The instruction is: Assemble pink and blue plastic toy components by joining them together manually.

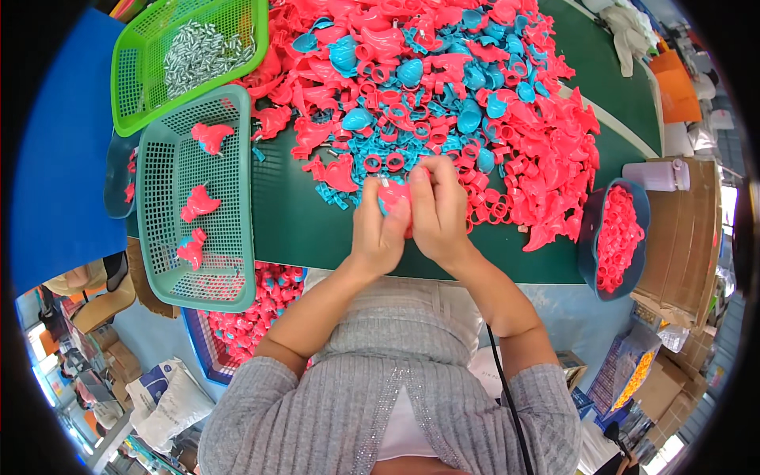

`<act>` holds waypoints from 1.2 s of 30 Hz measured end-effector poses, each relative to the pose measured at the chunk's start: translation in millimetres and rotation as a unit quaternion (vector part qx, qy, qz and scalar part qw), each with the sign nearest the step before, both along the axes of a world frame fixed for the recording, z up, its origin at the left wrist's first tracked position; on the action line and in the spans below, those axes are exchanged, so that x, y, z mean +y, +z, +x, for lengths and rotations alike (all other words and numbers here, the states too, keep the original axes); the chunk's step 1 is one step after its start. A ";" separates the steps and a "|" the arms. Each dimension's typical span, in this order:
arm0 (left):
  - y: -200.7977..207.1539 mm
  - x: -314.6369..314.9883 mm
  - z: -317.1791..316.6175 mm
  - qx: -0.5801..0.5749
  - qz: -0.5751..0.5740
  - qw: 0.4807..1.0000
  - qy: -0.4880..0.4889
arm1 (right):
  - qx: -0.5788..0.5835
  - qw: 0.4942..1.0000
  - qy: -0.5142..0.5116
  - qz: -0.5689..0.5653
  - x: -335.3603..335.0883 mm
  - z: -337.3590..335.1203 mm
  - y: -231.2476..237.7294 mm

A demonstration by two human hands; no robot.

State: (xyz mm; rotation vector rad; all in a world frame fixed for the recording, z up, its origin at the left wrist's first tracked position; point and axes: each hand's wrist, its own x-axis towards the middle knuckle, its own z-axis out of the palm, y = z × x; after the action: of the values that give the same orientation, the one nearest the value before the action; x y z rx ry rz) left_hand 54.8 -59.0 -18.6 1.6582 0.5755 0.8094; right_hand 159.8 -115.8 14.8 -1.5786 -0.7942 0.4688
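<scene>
1. The green table shows a bare strip between the teal basket and the hands, running to the near edge; this is the only open room.
2. Beyond the hands, a heap of pink and blue parts crowds the surface up to a dark bowl of pink rings at the right edge.
3. The left hand and right hand press together, fingers closed around a pink and blue piece.
4. The piece sits between both thumbs, just above the table's front edge.
</scene>
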 end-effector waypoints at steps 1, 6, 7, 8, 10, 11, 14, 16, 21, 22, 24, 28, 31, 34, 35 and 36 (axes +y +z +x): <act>3.9 1.4 0.1 0.035 -0.085 0.996 0.009 | 0.029 0.999 0.031 -0.008 5.7 5.4 -5.0; 4.9 32.7 18.7 -0.124 -0.370 0.911 0.132 | -0.116 0.991 0.050 -0.031 52.4 43.7 -16.0; 4.2 45.3 17.6 -0.127 -0.378 0.913 0.079 | -0.234 0.969 0.026 -0.077 59.7 56.5 -20.9; 5.3 54.4 14.9 -0.132 -0.382 0.914 0.033 | -0.348 0.930 0.006 -0.117 65.0 62.6 -25.3; 15.4 55.7 20.2 -0.164 -0.411 0.895 0.064 | -0.349 0.930 0.017 -0.116 66.0 67.4 -31.8; 19.3 56.7 21.7 -0.195 -0.440 0.872 0.089 | -0.350 0.929 0.023 -0.119 65.5 70.0 -35.2; 14.8 62.5 17.1 -0.212 -0.446 0.866 0.084 | -0.374 0.926 0.015 -0.046 61.5 68.8 -33.3; 18.3 62.1 17.8 -0.219 -0.454 0.859 0.087 | -0.358 0.931 0.071 -0.012 48.4 56.1 -21.1; 35.7 50.2 23.2 -0.235 -0.491 0.838 0.044 | -0.221 0.965 0.141 -0.006 26.1 20.2 12.2; 35.6 47.7 24.8 -0.248 -0.515 0.820 0.021 | -0.205 0.972 0.114 0.015 25.3 21.5 14.4; 37.3 42.8 27.3 -0.261 -0.537 0.802 -0.003 | -0.097 0.988 0.107 0.057 21.8 20.5 15.6; 39.6 38.7 30.9 -0.270 -0.533 0.802 0.005 | -0.004 0.988 0.086 0.125 15.1 18.6 6.2; 33.0 30.9 29.9 -0.276 -0.478 0.834 -0.001 | -0.113 0.985 0.058 0.113 8.5 20.1 1.7; 31.2 25.6 26.5 -0.263 -0.396 0.880 -0.006 | -0.184 0.977 0.022 0.110 8.0 17.3 6.7; 31.3 25.0 25.7 -0.242 -0.352 0.904 -0.004 | -0.184 0.977 0.020 0.110 8.1 17.5 3.5; 30.7 24.7 25.5 -0.241 -0.352 0.904 -0.005 | -0.161 0.977 0.036 0.137 8.7 18.3 -3.0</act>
State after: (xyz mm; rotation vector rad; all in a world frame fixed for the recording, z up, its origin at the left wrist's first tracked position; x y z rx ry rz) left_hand 80.3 -34.2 12.1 0.7572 0.4300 0.8352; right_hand 178.1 -107.1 11.9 -1.3864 -1.1163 0.1449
